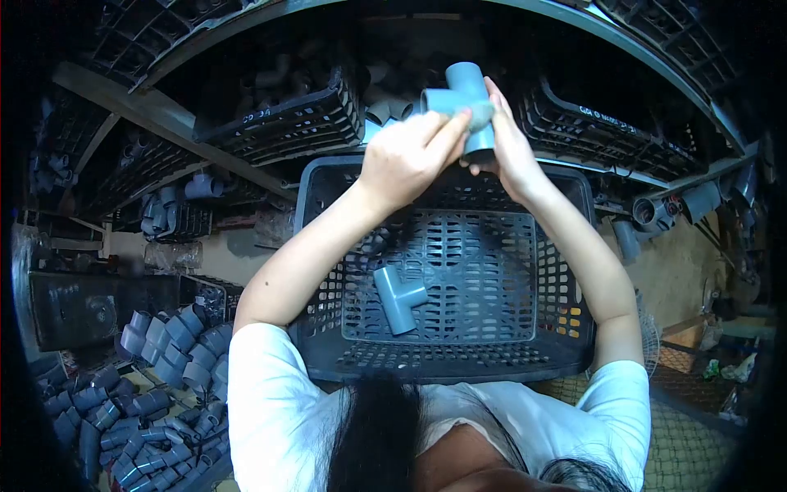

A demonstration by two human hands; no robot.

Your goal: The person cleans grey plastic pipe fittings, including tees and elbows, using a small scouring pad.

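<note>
A grey-blue pipe tee is held up above the far edge of the black basket. My right hand is wrapped round the tee's right side, its fingers partly behind it. With fingers pinched together, my left hand touches the tee's middle; a small greyish thing, blurred, shows at its fingertips, and I cannot make out what it is. Inside the basket, left of its centre, another grey tee lies on the slotted floor.
Black crates with fittings stand on the metal shelf beyond the basket, another crate at the right. Piles of grey fittings lie at the lower left. More pipe pieces sit at the right.
</note>
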